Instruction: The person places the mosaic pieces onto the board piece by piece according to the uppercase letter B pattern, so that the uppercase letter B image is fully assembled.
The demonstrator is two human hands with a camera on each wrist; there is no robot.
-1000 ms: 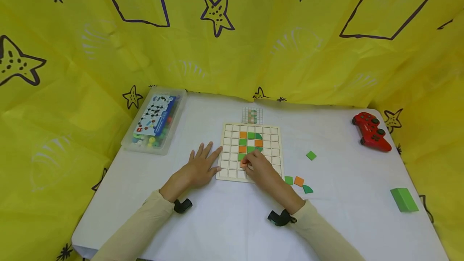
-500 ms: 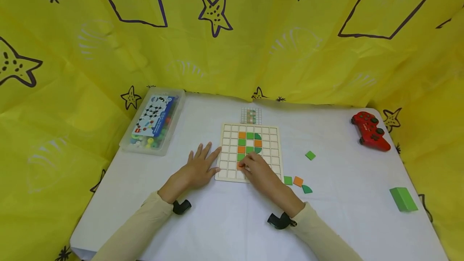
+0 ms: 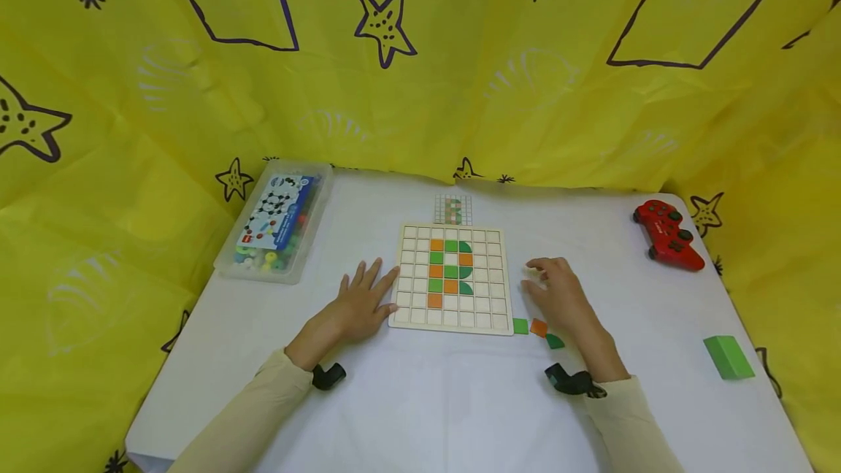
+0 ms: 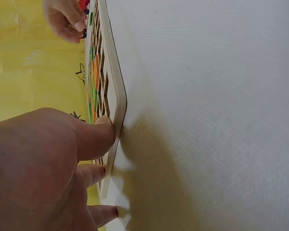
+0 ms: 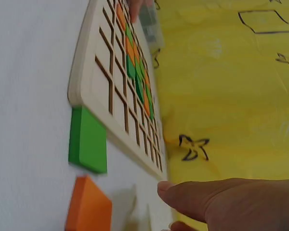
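Note:
A wooden grid board (image 3: 485, 318) lies flat on the white table, with orange, light green and dark green tiles (image 3: 450, 271) set in its middle cells. My left hand (image 3: 355, 309) rests with spread fingers at the board's left edge; in the left wrist view its thumb (image 4: 98, 137) touches the rim. My right hand (image 3: 558, 294) is off the board's right side, fingers bent and a gap between thumb and forefinger, holding nothing visible. Nearby lie a green square tile (image 5: 89, 142), an orange square tile (image 5: 89, 207) and a dark green quarter-round tile (image 3: 555, 341).
A small pattern card (image 3: 453, 209) lies behind the board. At the back left is a clear plastic box (image 3: 276, 221) of coloured parts. A red game controller (image 3: 669, 236) and a green block (image 3: 728, 358) lie on the right. A yellow curtain (image 3: 420, 115) hangs around the table.
My right hand has let go of the orange tile in the lower left cell of the pattern and moved right, over where the lone green tile lay. My left hand stays put.

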